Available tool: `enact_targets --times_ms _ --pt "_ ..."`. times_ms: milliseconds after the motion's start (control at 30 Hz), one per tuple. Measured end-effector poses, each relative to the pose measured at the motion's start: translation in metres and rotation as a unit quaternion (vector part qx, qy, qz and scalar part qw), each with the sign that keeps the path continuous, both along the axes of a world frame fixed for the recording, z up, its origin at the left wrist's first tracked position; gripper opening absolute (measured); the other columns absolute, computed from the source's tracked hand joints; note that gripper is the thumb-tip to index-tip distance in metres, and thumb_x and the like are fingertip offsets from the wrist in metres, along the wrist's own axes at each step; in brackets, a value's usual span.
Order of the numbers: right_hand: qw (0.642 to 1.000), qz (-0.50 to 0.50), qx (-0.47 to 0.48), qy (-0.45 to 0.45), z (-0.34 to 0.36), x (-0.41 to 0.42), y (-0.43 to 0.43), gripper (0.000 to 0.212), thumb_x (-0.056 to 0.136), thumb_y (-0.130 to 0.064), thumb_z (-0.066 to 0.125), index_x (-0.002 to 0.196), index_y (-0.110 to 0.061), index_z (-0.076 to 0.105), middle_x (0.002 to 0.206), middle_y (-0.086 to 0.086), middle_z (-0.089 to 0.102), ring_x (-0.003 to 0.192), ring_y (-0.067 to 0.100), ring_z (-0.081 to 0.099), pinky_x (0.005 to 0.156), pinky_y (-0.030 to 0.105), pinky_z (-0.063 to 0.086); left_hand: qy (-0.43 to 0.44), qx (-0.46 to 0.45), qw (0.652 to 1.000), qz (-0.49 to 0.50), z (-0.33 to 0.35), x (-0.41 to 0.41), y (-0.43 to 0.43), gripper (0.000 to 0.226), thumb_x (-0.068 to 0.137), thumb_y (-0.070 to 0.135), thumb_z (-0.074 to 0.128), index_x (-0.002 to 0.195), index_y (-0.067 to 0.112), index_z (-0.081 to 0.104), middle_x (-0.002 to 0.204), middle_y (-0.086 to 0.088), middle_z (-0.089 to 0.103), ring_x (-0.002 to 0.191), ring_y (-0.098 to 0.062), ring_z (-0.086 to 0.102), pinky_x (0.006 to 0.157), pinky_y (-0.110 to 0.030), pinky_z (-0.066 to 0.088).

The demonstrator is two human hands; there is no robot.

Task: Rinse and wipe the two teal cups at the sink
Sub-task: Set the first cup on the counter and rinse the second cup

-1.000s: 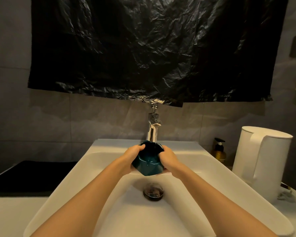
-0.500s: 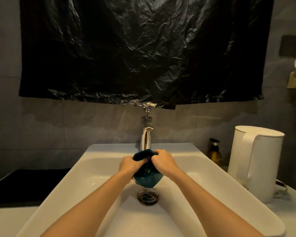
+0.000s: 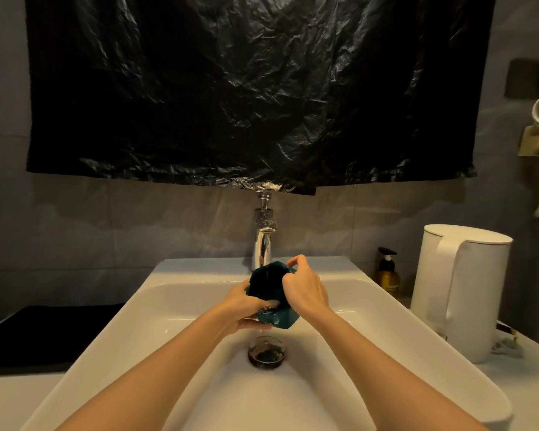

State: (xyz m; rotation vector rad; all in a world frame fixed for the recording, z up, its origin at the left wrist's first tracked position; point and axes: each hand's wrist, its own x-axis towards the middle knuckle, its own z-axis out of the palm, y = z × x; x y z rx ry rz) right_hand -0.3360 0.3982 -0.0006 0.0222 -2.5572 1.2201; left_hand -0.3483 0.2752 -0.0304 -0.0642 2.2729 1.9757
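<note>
Only one camera on this, worn on my head with a wide-angle lens, facing forward and tipped down at the white sink from right in front of it. It sits close enough that my forearms fill the bottom of the frame and my left hand and right hand meet around mid-frame on the teal cup. The tap is dead ahead, the black plastic sheet up top and the white kettle off right.

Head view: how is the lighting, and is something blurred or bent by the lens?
Head view: dim warm light; glare streaks on the black plastic sheet and the faucet; the teal cup looks dark and slightly soft; the wide lens stretches the sink toward the bottom corners.
</note>
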Motion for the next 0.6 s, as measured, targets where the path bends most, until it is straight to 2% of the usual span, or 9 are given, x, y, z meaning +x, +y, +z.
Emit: enact_targets --times_ms 100,167,200,267,333,400,467,533,600 --pt "0.998 0.052 0.004 -0.035 -0.001 0.000 -0.001 0.023 0.087 -0.012 0.041 0.108 -0.023 0.042 0.103 0.005 0.058 0.091 0.024 0.054 0.071 0.033 0.048 0.068 -0.058 0.994 0.060 0.000 -0.005 -0.007 0.048 0.066 0.021 0.086 0.106 0.016 0.059 0.102 -0.007 0.068 0.090 -0.024 0.066 0.061 -0.034 0.059" --pt "0.995 0.082 0.012 -0.061 -0.001 -0.001 -0.002 0.020 0.087 -0.013 0.040 0.106 -0.020 0.041 0.102 0.008 0.059 0.091 0.025 0.055 0.077 0.038 0.046 0.125 -0.144 0.977 0.097 0.000 -0.005 -0.010 0.032 0.070 0.037 0.080 0.088 0.018 0.062 0.088 -0.005 0.069 0.082 -0.020 0.065 0.056 -0.026 0.051" --pt "0.993 0.093 0.017 -0.070 -0.002 -0.001 -0.003 0.018 0.088 -0.013 0.040 0.105 -0.019 0.041 0.101 0.009 0.059 0.089 0.024 0.055 0.075 0.037 0.045 0.159 -0.223 0.955 0.113 0.001 -0.005 -0.011 0.024 0.078 0.039 0.073 0.079 0.019 0.061 0.081 -0.004 0.068 0.076 -0.020 0.063 0.054 -0.025 0.046" --pt "0.991 0.106 0.022 -0.079 -0.002 0.000 -0.004 0.015 0.089 -0.014 0.039 0.103 -0.017 0.039 0.099 0.009 0.058 0.085 0.022 0.053 0.070 0.033 0.042 0.226 -0.348 0.900 0.131 0.000 -0.005 -0.013 0.028 0.089 0.038 0.061 0.070 0.018 0.058 0.073 -0.004 0.063 0.069 -0.022 0.057 0.055 -0.027 0.039" --pt "0.992 0.098 0.024 -0.080 0.000 0.001 -0.005 0.015 0.089 -0.015 0.039 0.104 -0.016 0.038 0.099 0.009 0.057 0.086 0.023 0.052 0.067 0.032 0.040 0.266 -0.384 0.875 0.128 0.003 -0.005 -0.014 0.027 0.092 0.035 0.055 0.077 0.013 0.061 0.078 -0.006 0.064 0.072 -0.025 0.058 0.060 -0.030 0.042" --pt "0.994 0.069 0.029 -0.078 0.002 0.001 -0.003 0.017 0.089 -0.017 0.039 0.106 -0.015 0.039 0.100 0.009 0.056 0.091 0.027 0.054 0.072 0.035 0.041 0.304 -0.401 0.859 0.093 0.004 -0.008 -0.014 0.027 0.097 0.030 0.048 0.101 0.010 0.066 0.095 -0.010 0.069 0.084 -0.027 0.062 0.071 -0.036 0.049" --pt "0.994 0.043 0.046 -0.089 0.002 0.000 0.000 0.023 0.090 -0.021 0.040 0.112 -0.013 0.040 0.105 0.010 0.056 0.097 0.029 0.055 0.074 0.036 0.041 0.326 -0.424 0.845 0.020 0.002 -0.009 -0.012 0.031 0.101 0.024 0.039 0.122 0.013 0.057 0.112 -0.011 0.066 0.098 -0.028 0.062 0.082 -0.035 0.049" --pt "0.992 0.026 0.064 -0.106 0.001 -0.002 0.005 0.030 0.090 -0.024 0.039 0.118 -0.011 0.040 0.113 0.012 0.058 0.102 0.031 0.055 0.075 0.036 0.040 0.319 -0.407 0.855 -0.032 0.000 -0.008 -0.008 0.031 0.101 0.016 0.036 0.128 0.011 0.052 0.122 -0.013 0.061 0.107 -0.027 0.058 0.088 -0.031 0.044" --pt "0.991 0.016 0.064 -0.115 0.001 -0.003 0.010 0.035 0.091 -0.026 0.038 0.122 -0.009 0.040 0.117 0.013 0.057 0.105 0.031 0.055 0.074 0.035 0.040 0.304 -0.338 0.889 -0.055 0.000 -0.009 -0.004 0.032 0.099 0.006 0.037 0.127 0.008 0.052 0.124 -0.014 0.059 0.108 -0.022 0.055 0.088 -0.024 0.040"
